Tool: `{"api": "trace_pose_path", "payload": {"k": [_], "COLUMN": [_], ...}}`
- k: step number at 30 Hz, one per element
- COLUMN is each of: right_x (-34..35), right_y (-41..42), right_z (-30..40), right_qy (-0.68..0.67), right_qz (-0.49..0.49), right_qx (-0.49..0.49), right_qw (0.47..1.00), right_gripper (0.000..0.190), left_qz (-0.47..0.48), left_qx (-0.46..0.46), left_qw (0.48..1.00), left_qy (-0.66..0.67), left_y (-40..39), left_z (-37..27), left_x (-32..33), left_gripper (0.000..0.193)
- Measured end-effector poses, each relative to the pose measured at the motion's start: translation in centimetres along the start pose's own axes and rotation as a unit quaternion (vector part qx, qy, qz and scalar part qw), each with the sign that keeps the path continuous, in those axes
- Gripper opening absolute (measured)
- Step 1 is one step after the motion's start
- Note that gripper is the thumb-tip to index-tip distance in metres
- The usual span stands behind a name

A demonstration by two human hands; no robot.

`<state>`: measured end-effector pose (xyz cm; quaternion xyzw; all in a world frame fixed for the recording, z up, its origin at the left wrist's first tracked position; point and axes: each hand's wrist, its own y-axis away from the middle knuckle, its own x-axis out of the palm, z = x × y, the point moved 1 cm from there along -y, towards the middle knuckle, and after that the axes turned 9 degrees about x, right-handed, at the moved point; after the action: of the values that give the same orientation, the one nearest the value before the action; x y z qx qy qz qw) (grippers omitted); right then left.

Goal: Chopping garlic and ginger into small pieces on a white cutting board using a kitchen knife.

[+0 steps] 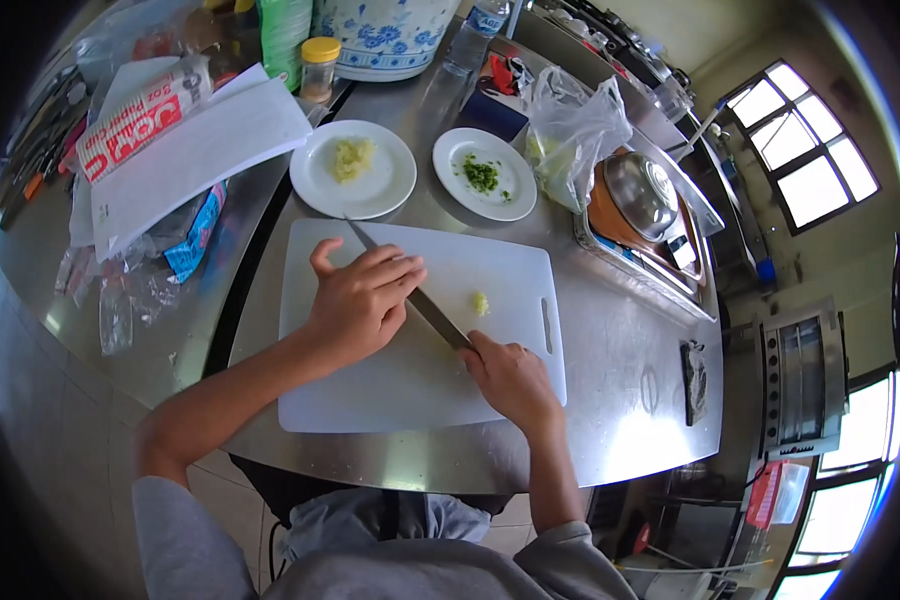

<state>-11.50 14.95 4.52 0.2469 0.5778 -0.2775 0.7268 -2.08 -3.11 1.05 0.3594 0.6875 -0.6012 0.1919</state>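
My right hand (514,379) grips a kitchen knife (439,316) by its handle, which the fingers mostly hide. The blade slants up and left over a white plastic cutting board (405,397), its tip near the board's far edge. Across the middle of the blade lie the fingers of my left hand (364,300), the little finger raised apart. Whether they pinch the blade or only touch it is unclear. A small heap of minced pale yellow food (481,304), perhaps garlic, sits on the board right of the blade.
Beyond the board stand a plate (311,184) of minced pale food (353,159) and a plate (457,139) of chopped greens (481,174). A plastic bag (577,135) and a tray (645,277) with a metal bowl (641,196) are at right. Paper cups (146,120) lie left. A dark cloth (695,382) rests near the right edge.
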Motion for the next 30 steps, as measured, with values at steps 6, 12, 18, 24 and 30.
{"api": "trace_pose_path", "payload": {"k": [6,12,18,24,30], "right_x": [-1.5,-4.0,-1.5,-2.4,-0.5], "right_y": [0.0,1.0,0.9,3.3,3.8], "right_z": [-0.1,0.5,0.0,0.1,0.4], "right_qy": [0.049,0.062,0.011,-0.042,-0.038], "right_qz": [0.023,0.063,-0.027,-0.026,-0.013], "right_qx": [-0.014,0.013,0.009,0.030,0.008], "right_qw": [0.998,0.996,1.000,0.998,0.999], "right_gripper": [0.017,0.014,0.017,0.017,0.016], "left_qz": [0.002,0.014,0.006,-0.048,-0.072], "left_qx": [0.008,0.008,0.023,0.002,0.010], "left_qw": [1.000,1.000,0.999,0.997,0.995], "left_qy": [-0.011,-0.010,-0.041,-0.058,-0.060], "left_y": [-0.1,0.2,-0.3,-1.0,-1.0], "left_z": [-0.2,0.1,0.1,-0.7,-1.4], "left_x": [-0.4,-0.1,-0.4,-2.2,-2.5], "left_gripper": [0.029,0.030,0.032,0.037,0.039]}}
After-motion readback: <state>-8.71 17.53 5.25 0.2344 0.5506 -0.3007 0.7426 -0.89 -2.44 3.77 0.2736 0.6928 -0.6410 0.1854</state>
